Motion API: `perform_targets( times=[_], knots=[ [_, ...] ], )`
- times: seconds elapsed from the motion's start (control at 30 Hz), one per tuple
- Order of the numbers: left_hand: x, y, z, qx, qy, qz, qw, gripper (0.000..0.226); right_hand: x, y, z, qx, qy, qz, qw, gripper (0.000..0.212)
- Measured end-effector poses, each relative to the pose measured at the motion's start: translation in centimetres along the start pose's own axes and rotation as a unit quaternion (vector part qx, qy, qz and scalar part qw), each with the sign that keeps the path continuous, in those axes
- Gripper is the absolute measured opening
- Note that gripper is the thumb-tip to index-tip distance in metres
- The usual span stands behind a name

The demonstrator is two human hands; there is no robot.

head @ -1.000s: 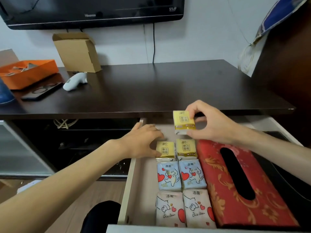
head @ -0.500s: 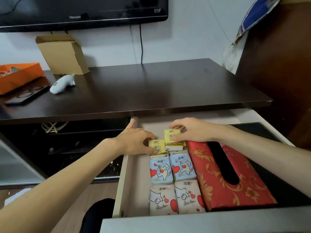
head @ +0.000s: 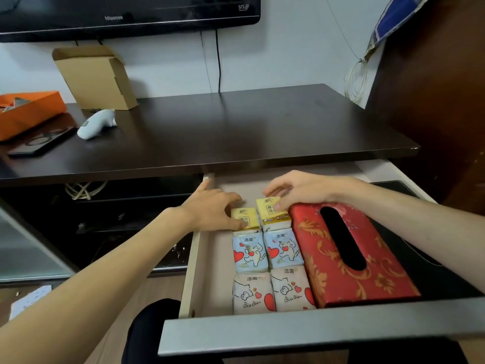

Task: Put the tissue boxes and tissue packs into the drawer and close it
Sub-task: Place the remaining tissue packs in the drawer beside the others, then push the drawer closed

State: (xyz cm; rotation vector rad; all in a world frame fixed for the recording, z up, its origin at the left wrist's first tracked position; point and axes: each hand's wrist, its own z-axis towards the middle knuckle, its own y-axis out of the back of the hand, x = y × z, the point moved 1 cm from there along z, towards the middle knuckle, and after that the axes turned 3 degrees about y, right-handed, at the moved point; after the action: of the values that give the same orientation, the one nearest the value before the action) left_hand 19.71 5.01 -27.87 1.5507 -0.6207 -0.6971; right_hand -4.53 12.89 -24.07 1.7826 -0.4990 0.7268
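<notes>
Worktop (head: 236,127): dark brown, matt, set against a white wall; bare across its middle and right.
Television (head: 126,14): black, wall-mounted above the worktop, top cut off by the frame.
Cardboard box (head: 97,77): open flap, far left on the worktop.
Orange box (head: 26,111): far left edge, partly cut off; contents hard to make out.
White handheld device (head: 97,123): lying near the cardboard box; type unclear.
Drawer (head: 301,332): pulled open below the worktop, grey front panel nearest, pale base.
Red tissue box (head: 328,261): gold floral print, dark oval slot, lying flat in the drawer's right part.
Tissue packs, two columns just left of the tissue box: white packs (head: 273,290) nearest, blue packs (head: 267,250) in the middle, both with cartoon animals and red hearts; yellow packs (head: 259,215) farthest.
Left hand (head: 212,208): fingers spread loosely, thumb resting on the left yellow pack.
Right hand (head: 301,190): fingers curled over the right yellow pack, thumb pressing its face.
Drawer's far right corner: hidden behind the right forearm.
</notes>
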Motion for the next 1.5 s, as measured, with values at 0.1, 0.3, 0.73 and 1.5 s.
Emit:
perform_targets(
  times=[0.1, 0.3, 0.73, 1.5],
  knots=[
    [-0.2, 0.5, -0.2, -0.032, 0.019, -0.071, 0.997, 0.068, 0.9, 0.1, -1.1, -0.077, 0.025, -0.003, 0.997, 0.048],
    [-3.1, 3.3, -5.1, -0.155, 0.041, -0.309, 0.937, 0.037, 3.2, 0.0, -8.6, -0.135, 0.094, -0.082, 0.983, 0.035],
    [-14.8, 1.0, -21.0, -0.177, -0.031, -0.084, 0.98, 0.051, -1.1, -9.1, -27.8, -0.237, 0.053, -0.247, 0.938, 0.07],
    [-6.6, -0.4, -4.8, -0.294, -0.013, 0.074, 0.953, 0.051, -10.8, -3.3, -13.3, -0.488, 0.019, -0.35, 0.8, 0.055]
  ],
)
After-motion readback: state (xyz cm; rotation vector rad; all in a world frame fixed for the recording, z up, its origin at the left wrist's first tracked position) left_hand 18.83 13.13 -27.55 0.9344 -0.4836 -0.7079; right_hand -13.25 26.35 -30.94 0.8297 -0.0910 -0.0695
